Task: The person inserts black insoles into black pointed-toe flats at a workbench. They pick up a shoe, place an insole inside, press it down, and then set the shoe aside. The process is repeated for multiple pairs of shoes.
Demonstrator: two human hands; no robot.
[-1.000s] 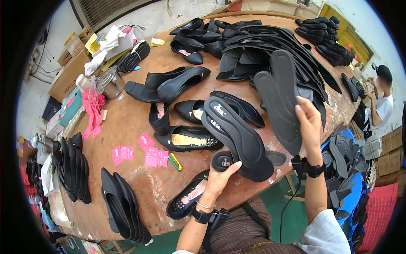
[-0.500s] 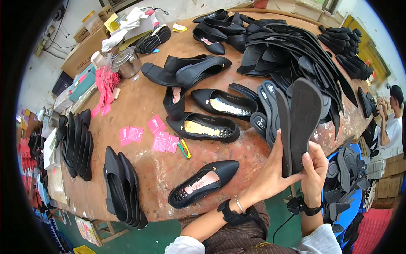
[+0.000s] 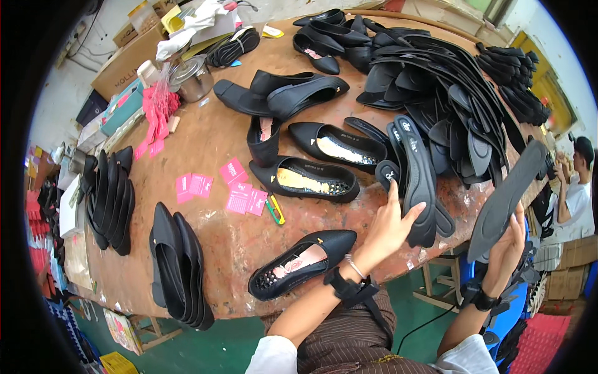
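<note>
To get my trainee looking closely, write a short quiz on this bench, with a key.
1. What does the right hand hold?

2. True or false: the toe of the shoe nearest the brown trousers points left.

3. Which lies right beside the green-and-yellow tool?
a) pot
b) pink card
c) blue bin

Key:
1. A dark insole.
2. False; it points right.
3. b
</note>
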